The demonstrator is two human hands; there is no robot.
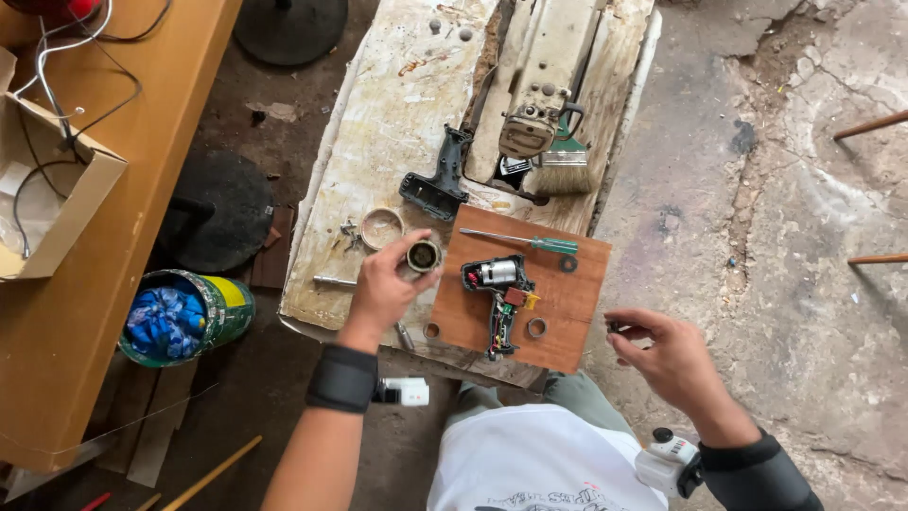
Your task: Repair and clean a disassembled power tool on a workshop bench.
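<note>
At frame centre we see our left hand [383, 289] pinching a small round metal part [423, 255] between its fingertips, just above the worktop [397, 104]. Lower right, our right hand [662, 355] pinches a tiny dark piece [615, 327], beside the wooden board [567, 303] carrying the opened drill body [498, 289].

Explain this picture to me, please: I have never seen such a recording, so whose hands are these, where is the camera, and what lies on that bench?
One camera, worn on a person's head, looks down at their own two bare hands; dark bands with small white devices sit on both wrists. The left hand holds a small round metal part. The right hand, off the bench edge, pinches something too small to tell. On the worn workbench lies a reddish wooden board with an opened power drill, its motor and wiring bare, and a green-handled screwdriver. Nearby lie a black housing half, a round lid and a paintbrush.
</note>
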